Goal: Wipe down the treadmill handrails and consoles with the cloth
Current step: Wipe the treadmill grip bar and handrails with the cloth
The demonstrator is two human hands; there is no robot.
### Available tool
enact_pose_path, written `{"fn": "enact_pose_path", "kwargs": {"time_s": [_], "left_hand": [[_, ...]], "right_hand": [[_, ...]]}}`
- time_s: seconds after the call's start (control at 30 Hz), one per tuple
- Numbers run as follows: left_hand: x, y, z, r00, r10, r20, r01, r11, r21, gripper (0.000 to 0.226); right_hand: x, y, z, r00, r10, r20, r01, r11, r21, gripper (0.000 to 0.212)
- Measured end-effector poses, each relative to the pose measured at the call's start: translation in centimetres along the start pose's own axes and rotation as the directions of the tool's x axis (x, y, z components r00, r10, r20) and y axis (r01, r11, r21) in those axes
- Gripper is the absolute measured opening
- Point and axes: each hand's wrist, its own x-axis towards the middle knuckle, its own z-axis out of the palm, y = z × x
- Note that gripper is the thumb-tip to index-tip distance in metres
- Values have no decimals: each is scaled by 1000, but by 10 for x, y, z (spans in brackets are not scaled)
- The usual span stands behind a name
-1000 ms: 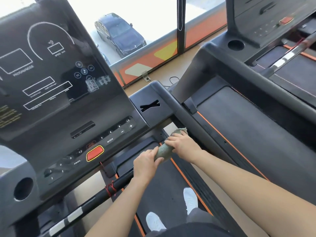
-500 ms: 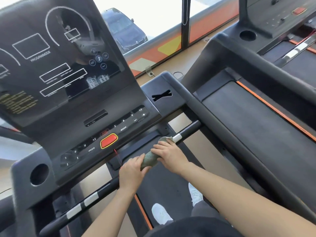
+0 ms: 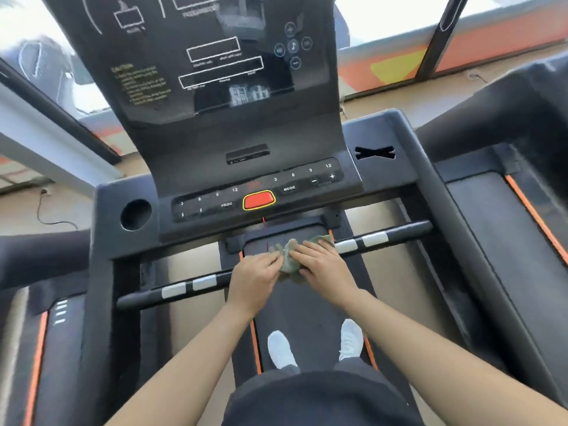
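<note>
A black front handrail with silver grip patches crosses the treadmill below the console. A grey-green cloth is wrapped around the middle of this bar. My left hand grips the cloth and bar from the left. My right hand grips the cloth from the right, touching the left hand. The bar under the hands is hidden. The console panel has a red stop button just above the hands.
A red safety cord hangs from the stop button toward the cloth. A round cup holder sits left of the buttons. Neighbouring treadmills flank both sides. My white shoes stand on the belt below.
The hands and cloth have slid left along the handrail from its right end to its middle. The view has swung so the console is now straight ahead.
</note>
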Motion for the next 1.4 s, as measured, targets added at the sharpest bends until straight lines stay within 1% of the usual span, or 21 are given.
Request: {"fn": "enact_pose_path", "kwargs": {"time_s": [0.13, 0.23, 0.37, 0.43, 0.5, 0.57, 0.7, 0.8, 0.87, 0.97, 1.1, 1.2, 1.23, 1.3, 1.4], "left_hand": [[-40, -24, -3, 997, -63, -53, 65, 996, 56, 27], [-64, -39, -14, 988, -126, -92, 134, 987, 91, 24], [-89, -64, -30, 951, -293, -95, 302, 949, 94, 22], [-103, -77, -40, 921, -378, -97, 386, 919, 83, 21], [-115, -87, -51, 888, -442, -129, 456, 884, 101, 18], [-127, -95, -60, 860, -482, -168, 505, 851, 144, 18], [-155, -109, -76, 816, -535, -218, 575, 788, 219, 26], [-171, -119, -89, 783, -579, -226, 621, 749, 233, 34], [-180, -127, -97, 746, -621, -240, 664, 715, 217, 34], [-191, -138, -106, 686, -682, -255, 727, 660, 189, 23], [-207, -147, -119, 606, -759, -239, 795, 590, 139, 18], [-214, -148, -127, 562, -786, -258, 822, 564, 73, 19], [-214, -148, -129, 541, -798, -266, 833, 552, 39, 20], [-213, -148, -134, 485, -833, -266, 860, 510, -31, 21], [-208, -156, -139, 404, -881, -244, 887, 443, -130, 20]], "right_hand": [[-2, -16, 16, 996, -85, 18, 85, 996, -7, 59], [-1, -32, 31, 983, -179, 50, 181, 983, -25, 63], [15, -62, 44, 957, -274, 89, 282, 955, -94, 56], [30, -80, 49, 947, -291, 135, 306, 946, -108, 54], [44, -100, 56, 931, -314, 184, 336, 937, -99, 52], [57, -120, 62, 918, -324, 227, 350, 933, -83, 51], [79, -158, 77, 893, -291, 343, 328, 943, -52, 56], [93, -183, 91, 874, -302, 381, 342, 939, -41, 55], [100, -197, 101, 865, -328, 380, 361, 933, -15, 55], [107, -214, 117, 839, -388, 381, 413, 911, 19, 69], [112, -230, 131, 786, -463, 409, 490, 871, 46, 81], [115, -235, 138, 744, -502, 441, 534, 843, 58, 88], [117, -234, 142, 737, -518, 435, 545, 835, 70, 87], [123, -237, 146, 746, -542, 386, 546, 830, 112, 78], [139, -246, 146, 761, -579, 293, 551, 815, 180, 51]]}}
